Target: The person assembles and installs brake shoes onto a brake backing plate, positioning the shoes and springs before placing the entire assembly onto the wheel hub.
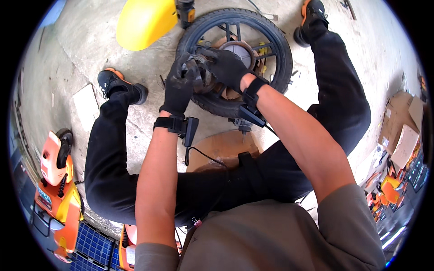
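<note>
Both my hands wear black gloves and are closed round a round, dark metal part, its exact kind unclear. My left hand grips its left side. From the right, my right hand holds the upper edge, its fingertips partly hidden. The part is over the left side of a black spoked wheel with a tyre, which lies flat between my legs. A round pale hub shows at the wheel's middle, beyond my right hand. Under the spokes, brown and yellow bits show.
A yellow curved panel lies at the far left, beside a dark power tool. A grey metal piece and a cardboard sheet are nearer me. Orange scooters stand left; cardboard boxes stand right.
</note>
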Tool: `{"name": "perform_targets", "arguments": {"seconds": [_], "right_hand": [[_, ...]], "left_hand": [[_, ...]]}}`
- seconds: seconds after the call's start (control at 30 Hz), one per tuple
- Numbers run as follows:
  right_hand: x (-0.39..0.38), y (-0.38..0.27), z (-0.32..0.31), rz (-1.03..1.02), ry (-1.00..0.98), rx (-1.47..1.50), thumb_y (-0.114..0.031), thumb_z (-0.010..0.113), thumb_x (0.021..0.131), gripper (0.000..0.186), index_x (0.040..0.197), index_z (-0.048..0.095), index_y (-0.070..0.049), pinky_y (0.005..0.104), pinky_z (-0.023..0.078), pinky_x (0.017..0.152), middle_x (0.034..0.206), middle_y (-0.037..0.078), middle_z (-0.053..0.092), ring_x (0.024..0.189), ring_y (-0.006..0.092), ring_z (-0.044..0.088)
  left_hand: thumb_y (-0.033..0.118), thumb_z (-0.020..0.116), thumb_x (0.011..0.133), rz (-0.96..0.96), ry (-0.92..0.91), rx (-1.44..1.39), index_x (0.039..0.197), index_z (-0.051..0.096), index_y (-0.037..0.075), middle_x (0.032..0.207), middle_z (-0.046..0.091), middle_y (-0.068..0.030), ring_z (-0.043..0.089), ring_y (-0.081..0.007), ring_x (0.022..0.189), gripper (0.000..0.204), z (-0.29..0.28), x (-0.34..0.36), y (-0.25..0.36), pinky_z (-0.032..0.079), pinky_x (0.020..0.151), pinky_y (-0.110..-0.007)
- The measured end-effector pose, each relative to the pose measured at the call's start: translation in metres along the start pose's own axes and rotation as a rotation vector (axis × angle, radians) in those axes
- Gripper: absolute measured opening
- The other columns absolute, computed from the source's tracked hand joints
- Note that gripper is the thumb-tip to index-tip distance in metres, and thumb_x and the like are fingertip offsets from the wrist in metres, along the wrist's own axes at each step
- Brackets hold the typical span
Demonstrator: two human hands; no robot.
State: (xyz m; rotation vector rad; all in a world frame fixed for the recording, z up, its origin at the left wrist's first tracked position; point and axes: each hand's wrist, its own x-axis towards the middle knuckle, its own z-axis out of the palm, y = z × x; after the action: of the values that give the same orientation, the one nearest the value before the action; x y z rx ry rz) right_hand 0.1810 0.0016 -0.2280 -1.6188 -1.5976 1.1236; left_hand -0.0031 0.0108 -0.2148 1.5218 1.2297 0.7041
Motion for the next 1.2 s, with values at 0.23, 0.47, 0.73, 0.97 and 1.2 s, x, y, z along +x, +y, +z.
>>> {"name": "perform_targets", "arguments": {"seconds": [0.23, 0.47, 0.73, 0.97, 1.2], "right_hand": [[0.003, -0.010, 0.001, 0.063, -0.007, -0.110, -0.023, 0.062, 0.088, 0.036, 0.123, 0.065, -0.013, 0.0417, 0.053, 0.084, 0.107, 0.020, 0.069, 0.099, 0.0385, 0.065], [0.005, -0.024, -0.004, 0.106, -0.044, -0.180, -0.031, 0.065, 0.087, 0.040, 0.124, 0.065, -0.014, 0.0431, 0.053, 0.086, 0.108, 0.019, 0.069, 0.099, 0.0377, 0.066], [0.008, -0.025, -0.002, 0.207, -0.081, -0.206, -0.033, 0.068, 0.086, 0.036, 0.118, 0.069, -0.015, 0.0448, 0.052, 0.088, 0.109, 0.015, 0.070, 0.102, 0.0355, 0.066], [0.004, -0.029, -0.007, 0.092, -0.070, -0.191, -0.032, 0.066, 0.088, 0.037, 0.121, 0.067, -0.015, 0.0435, 0.051, 0.092, 0.114, 0.015, 0.068, 0.106, 0.0354, 0.064], [0.005, -0.004, -0.013, 0.096, -0.132, -0.143, -0.031, 0.063, 0.089, 0.045, 0.132, 0.061, -0.016, 0.0407, 0.047, 0.102, 0.126, 0.014, 0.065, 0.116, 0.0341, 0.060]], "left_hand": [[0.021, 0.060, 0.098, -0.197, -0.099, -0.252, 0.131, 0.057, 0.001, 0.124, 0.063, -0.0115, 0.059, -0.0185, 0.113, 0.038, -0.012, 0.002, -0.014, 0.047, 0.097, -0.032], [0.020, 0.061, 0.098, -0.206, -0.078, -0.233, 0.131, 0.056, 0.001, 0.122, 0.062, -0.0084, 0.058, -0.0144, 0.108, 0.039, -0.011, 0.000, -0.007, 0.047, 0.094, -0.030], [0.020, 0.057, 0.101, -0.242, -0.111, -0.293, 0.139, 0.051, 0.005, 0.126, 0.060, -0.0084, 0.060, -0.0149, 0.109, 0.041, -0.010, -0.001, -0.017, 0.052, 0.091, -0.030], [0.019, 0.059, 0.099, -0.260, -0.089, -0.337, 0.137, 0.051, 0.003, 0.128, 0.059, -0.0097, 0.060, -0.0154, 0.111, 0.042, -0.008, 0.001, -0.020, 0.052, 0.092, -0.031], [0.019, 0.064, 0.096, -0.147, -0.084, -0.200, 0.134, 0.053, 0.002, 0.125, 0.060, -0.0089, 0.056, -0.0158, 0.114, 0.042, 0.000, 0.003, -0.010, 0.046, 0.098, -0.032]]}}
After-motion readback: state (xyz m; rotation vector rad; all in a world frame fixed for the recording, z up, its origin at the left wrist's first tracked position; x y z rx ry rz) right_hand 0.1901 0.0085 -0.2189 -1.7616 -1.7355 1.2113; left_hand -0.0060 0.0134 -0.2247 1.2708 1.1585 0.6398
